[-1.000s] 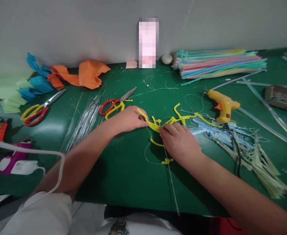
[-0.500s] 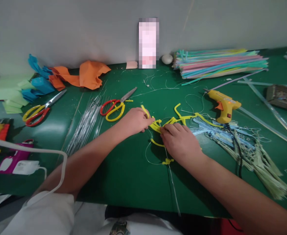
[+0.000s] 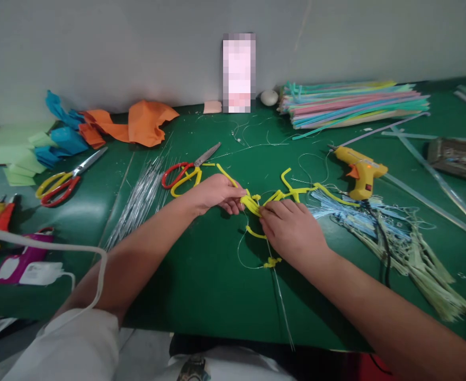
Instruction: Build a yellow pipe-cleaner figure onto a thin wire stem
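Note:
A tangle of yellow straw strips [image 3: 286, 194] lies mid-table on the green mat. My left hand [image 3: 213, 193] is closed, pinching one yellow strip that runs up and left from its fingers. My right hand [image 3: 292, 230] is closed too, pressing down on the knot of yellow strips where they meet. A thin wire [image 3: 280, 296] runs from under my right hand toward the table's near edge, with a small yellow scrap [image 3: 270, 261] beside it.
Red-and-yellow scissors [image 3: 187, 172] and a bundle of silver wires [image 3: 137, 198] lie left of my hands. A yellow glue gun [image 3: 359, 170] and frayed blue-green strips [image 3: 400, 238] lie right. Coloured straws [image 3: 352, 103] are stacked at the back, orange and blue cloth [image 3: 109, 124] back left.
My left hand has kept its pinch on the yellow strip and shifted slightly; the strip's free end now points further left toward the scissors. My right hand has stayed put.

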Demonstrator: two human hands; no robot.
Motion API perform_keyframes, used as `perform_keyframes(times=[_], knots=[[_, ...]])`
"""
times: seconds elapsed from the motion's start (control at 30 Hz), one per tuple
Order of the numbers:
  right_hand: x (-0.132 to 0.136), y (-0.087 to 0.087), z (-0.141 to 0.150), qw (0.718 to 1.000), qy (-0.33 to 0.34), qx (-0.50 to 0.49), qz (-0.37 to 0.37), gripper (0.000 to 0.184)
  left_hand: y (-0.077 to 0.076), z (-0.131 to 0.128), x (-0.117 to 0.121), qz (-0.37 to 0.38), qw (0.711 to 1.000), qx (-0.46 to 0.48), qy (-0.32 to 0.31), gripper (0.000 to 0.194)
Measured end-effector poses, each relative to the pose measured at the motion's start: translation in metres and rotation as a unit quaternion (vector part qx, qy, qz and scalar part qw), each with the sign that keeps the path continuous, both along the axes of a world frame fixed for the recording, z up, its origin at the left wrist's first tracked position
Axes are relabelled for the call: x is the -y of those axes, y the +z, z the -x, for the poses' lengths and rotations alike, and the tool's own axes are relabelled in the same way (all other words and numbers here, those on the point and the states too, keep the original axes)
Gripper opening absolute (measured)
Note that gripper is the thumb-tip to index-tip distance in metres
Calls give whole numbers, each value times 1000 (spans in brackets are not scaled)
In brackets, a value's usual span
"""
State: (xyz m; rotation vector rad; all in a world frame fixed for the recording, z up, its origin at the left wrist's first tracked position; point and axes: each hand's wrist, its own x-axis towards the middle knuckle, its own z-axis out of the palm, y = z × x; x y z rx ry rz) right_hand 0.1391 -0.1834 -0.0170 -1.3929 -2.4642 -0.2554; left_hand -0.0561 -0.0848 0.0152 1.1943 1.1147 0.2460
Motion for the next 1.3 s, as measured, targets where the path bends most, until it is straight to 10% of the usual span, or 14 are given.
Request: perform_keyframes(times=[0.27,0.43,0.63,0.77,0.97,1.3], knots=[[1,-2,0,1000,3,-8,-16,20,-1,-3,2,40,999,30,19,11],[2,-1,0,1000,2,-11,-7,20,26,19,-9,-79,981,-137,-111,39],[2,0,0,1000,6,-16,6,20,70,22,18,-256,894,-264,-255,30],[2,1,0,1000,-1,-16,6,21,51,1,32,-499,777,-279,-264,25],[1,0,2,999,-3,-33,-22,20,15,4,18,-612,652,-266,-360,38],[-1,8,-1,992,-46,-115,4,19,26,1,10,-645,692,-143,-292,24]])
